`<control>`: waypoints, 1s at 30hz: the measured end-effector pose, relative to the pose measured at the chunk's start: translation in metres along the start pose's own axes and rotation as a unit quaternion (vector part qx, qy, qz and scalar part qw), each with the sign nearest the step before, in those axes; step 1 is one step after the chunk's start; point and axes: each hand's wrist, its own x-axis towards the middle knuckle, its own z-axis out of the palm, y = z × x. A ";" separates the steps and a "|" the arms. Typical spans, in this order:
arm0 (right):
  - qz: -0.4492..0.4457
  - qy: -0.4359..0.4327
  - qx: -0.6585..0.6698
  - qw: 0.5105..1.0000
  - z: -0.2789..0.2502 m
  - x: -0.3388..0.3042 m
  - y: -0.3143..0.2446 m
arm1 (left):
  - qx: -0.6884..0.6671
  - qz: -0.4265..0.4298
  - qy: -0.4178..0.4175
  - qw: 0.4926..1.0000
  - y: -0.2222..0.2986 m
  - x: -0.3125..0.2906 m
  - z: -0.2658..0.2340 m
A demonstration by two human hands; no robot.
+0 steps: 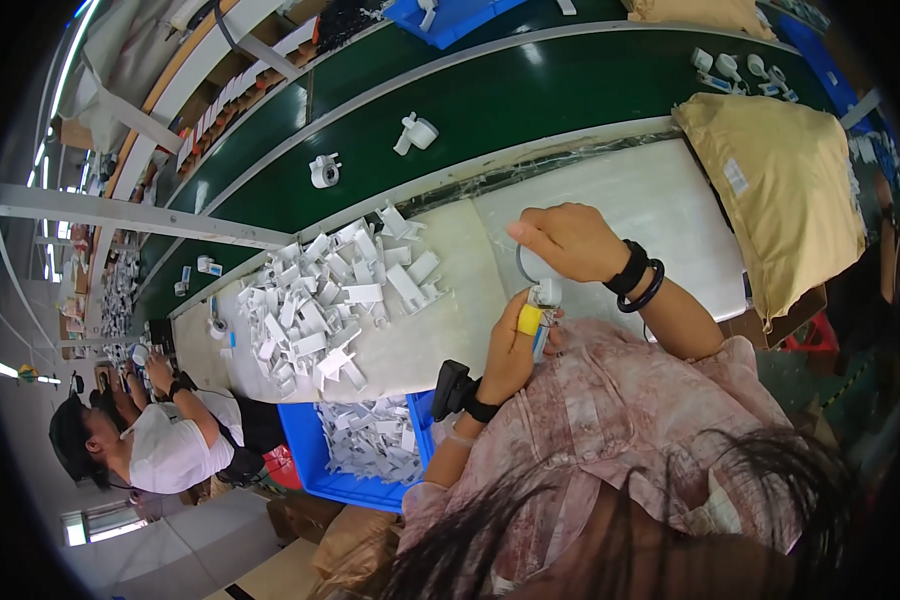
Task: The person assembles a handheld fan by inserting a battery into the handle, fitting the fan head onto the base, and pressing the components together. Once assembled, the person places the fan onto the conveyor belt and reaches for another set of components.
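Left hand (511, 352), one: fingers clamped on a white fitting (544, 292), at the near edge of the worktop (435, 345). Yellow band (530, 319) at the fingers; wrap or part, I cannot tell. Risk, as I judge it: fitting twisted out of the pinch and dropped past the near edge, cause a small, smooth hold.

Right hand (577, 240), one: fingers curled together on a white round piece (536, 264), just beyond the fitting. Contact between the two pieces: not clear to me. Risk: misalignment or a pinched fingertip, cause the hand masking my sight of the meeting faces.

Blue bin (358, 493), one: below the near edge, left of the left hand, holding small white parts (370, 440). Risk: a knocked piece lost among these, cause similar colour.

White parts (315, 300), one loose heap: toward the worktop's left end. Risk: slide over the near edge, cause a sleeve or forearm sweeping the pile.

Paper package (785, 190), one: across the right edge. Risk: tipping off, cause a bump from my operator's right elbow.

Green belt (560, 75), one: beyond the far edge; running or stopped, I cannot tell. White round units (417, 133), two, lying apart on it; risk, rolling, cause their curved sides.
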 end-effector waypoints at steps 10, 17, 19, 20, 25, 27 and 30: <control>-0.021 -0.014 -0.152 0.988 0.017 0.011 -0.023 | -0.081 0.013 0.042 0.996 0.004 0.009 -0.001; -0.046 0.060 -0.187 0.979 0.031 0.016 -0.025 | -0.121 -0.034 0.062 0.990 0.021 0.023 -0.010; -0.040 0.045 -0.129 0.990 0.030 0.018 -0.024 | -0.111 -0.046 0.053 0.991 0.020 0.030 -0.014; -0.041 0.047 -0.130 0.990 0.030 0.018 -0.023 | -0.110 -0.044 0.052 0.992 0.018 0.033 -0.017; -0.112 0.198 0.138 0.964 0.039 0.015 -0.003 | -0.246 0.008 0.079 0.966 0.015 0.043 -0.026; -0.051 0.177 0.232 0.955 0.038 0.000 -0.003 | -0.251 0.024 0.099 0.963 0.018 0.044 -0.031; -0.036 0.138 0.272 0.952 0.046 -0.025 0.005 | -0.266 0.056 0.142 0.952 0.022 0.045 -0.033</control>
